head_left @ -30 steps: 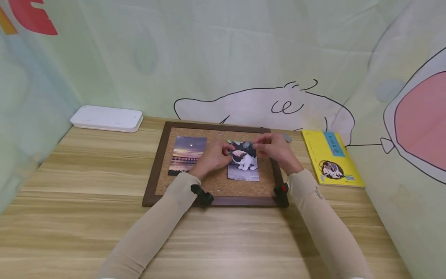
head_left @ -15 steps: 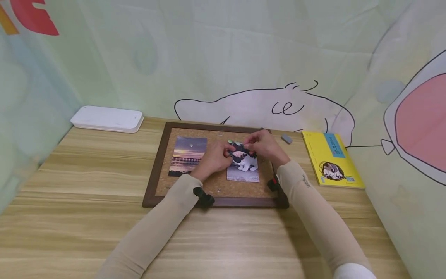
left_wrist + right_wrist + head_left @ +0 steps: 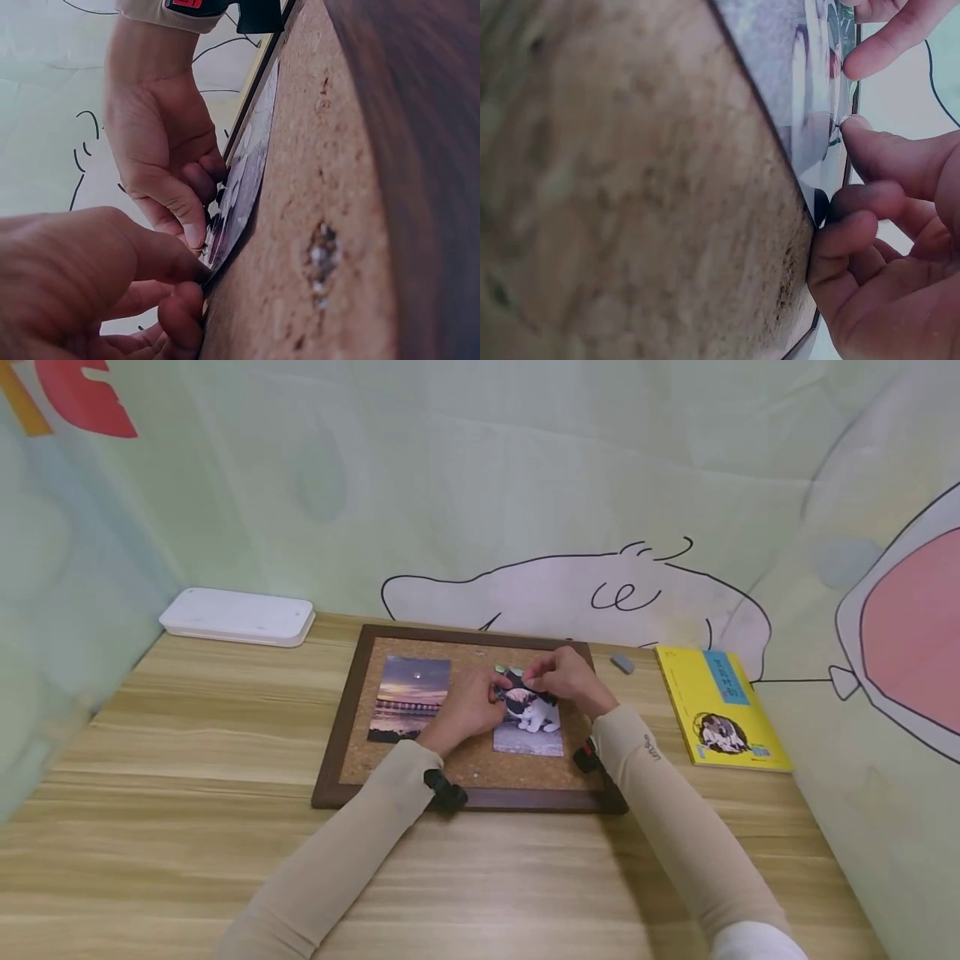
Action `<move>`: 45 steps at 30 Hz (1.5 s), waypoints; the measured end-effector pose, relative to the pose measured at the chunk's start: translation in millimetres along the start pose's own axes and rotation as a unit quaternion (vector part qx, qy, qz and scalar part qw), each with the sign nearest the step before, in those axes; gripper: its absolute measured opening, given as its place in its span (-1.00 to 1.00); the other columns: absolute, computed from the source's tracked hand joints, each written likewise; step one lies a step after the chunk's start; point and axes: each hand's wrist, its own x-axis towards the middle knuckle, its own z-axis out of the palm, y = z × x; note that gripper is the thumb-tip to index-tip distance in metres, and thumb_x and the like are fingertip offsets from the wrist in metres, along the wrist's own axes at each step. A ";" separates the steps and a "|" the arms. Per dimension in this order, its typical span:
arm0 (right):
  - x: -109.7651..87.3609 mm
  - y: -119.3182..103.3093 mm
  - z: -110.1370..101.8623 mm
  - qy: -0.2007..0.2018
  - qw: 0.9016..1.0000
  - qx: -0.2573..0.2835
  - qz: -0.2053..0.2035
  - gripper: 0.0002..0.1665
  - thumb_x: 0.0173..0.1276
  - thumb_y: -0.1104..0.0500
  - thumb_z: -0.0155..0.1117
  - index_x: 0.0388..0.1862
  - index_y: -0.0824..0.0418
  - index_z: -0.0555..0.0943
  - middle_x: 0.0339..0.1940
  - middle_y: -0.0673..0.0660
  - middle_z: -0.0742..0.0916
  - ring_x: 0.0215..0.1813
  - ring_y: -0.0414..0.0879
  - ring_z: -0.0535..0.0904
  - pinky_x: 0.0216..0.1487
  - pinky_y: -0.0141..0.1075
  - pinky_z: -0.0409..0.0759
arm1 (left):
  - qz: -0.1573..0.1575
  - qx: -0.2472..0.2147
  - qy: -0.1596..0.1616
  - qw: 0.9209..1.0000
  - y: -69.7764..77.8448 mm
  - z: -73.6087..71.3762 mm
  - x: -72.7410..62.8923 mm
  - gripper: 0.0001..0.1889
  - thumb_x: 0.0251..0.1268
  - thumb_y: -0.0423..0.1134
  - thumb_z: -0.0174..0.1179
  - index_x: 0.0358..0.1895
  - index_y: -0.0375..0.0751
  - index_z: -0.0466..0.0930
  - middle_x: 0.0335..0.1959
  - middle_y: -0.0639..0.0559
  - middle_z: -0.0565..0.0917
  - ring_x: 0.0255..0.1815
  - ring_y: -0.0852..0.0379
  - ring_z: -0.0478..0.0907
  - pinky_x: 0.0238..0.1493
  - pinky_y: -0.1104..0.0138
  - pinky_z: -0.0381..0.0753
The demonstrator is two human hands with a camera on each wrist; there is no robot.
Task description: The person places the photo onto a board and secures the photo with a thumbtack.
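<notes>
A photo of a black-and-white cat [image 3: 528,727] lies on the right half of the framed corkboard [image 3: 420,768]. At its upper left edge, my left hand [image 3: 474,702] holds it with thumb and fingertips. My right hand [image 3: 566,677] is at the photo's top, thumb and fingers bent close together. In the right wrist view the right thumb [image 3: 892,154] presses against the photo's face, the other fingers curled at its edge. Whether a small pin sits under that thumb I cannot tell. To the left, a sunset photo [image 3: 412,693] carries a pale thumbtack [image 3: 417,676] near its top.
A white flat case [image 3: 236,617] stands at the back left of the wooden table [image 3: 225,760]. Right of the board are a small grey eraser-like block [image 3: 622,663] and a yellow book [image 3: 690,710]. Printed cloth walls [image 3: 487,485] enclose the back and sides.
My right hand has moved left from the cat photo's upper right corner to the middle of its top, uncovering the grey block. The left hand stays at the left edge.
</notes>
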 end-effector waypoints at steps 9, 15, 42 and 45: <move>0.1 4.0 -0.7 0.005 1.000 0.006 0.004 -0.85 0.47 0.27 0.40 -0.08 0.31 0.80 -0.26 0.00 0.67 -0.24 -0.14 0.46 -0.25 -0.36 0.41 | -0.013 0.013 -0.001 1.000 2.1 2.7 -0.7 -0.54 0.17 -0.42 0.24 0.18 -0.25 0.77 -0.61 0.15 0.40 -0.54 0.20 0.33 -0.47 0.40 0.24; 0.6 8.7 -2.6 0.006 1.000 0.013 -0.014 -0.87 0.46 0.26 0.41 -0.13 0.33 0.78 -0.36 -0.06 0.66 -0.31 -0.17 0.43 -0.29 -0.37 0.37 | -0.013 0.006 0.004 1.000 0.7 4.9 1.4 -0.55 0.16 -0.41 0.24 0.17 -0.24 0.78 -0.59 0.14 0.42 -0.54 0.19 0.35 -0.47 0.39 0.25; 3.9 3.5 -0.8 0.010 0.999 0.032 0.029 -0.79 0.42 0.11 0.40 -0.11 0.23 0.75 -0.20 -0.01 0.63 -0.28 -0.15 0.44 -0.37 -0.34 0.36 | -0.056 0.004 -0.013 0.998 4.9 1.6 0.3 -0.53 0.22 -0.41 0.26 0.23 -0.15 0.75 -0.51 0.10 0.45 -0.51 0.17 0.34 -0.47 0.37 0.25; 4.8 3.6 1.2 0.015 0.999 0.029 0.031 -0.81 0.39 0.13 0.38 -0.13 0.22 0.75 -0.15 0.03 0.64 -0.28 -0.14 0.43 -0.37 -0.35 0.35 | -0.056 0.001 -0.014 0.998 4.1 1.3 0.4 -0.54 0.23 -0.41 0.26 0.23 -0.16 0.75 -0.51 0.10 0.44 -0.52 0.17 0.33 -0.48 0.37 0.24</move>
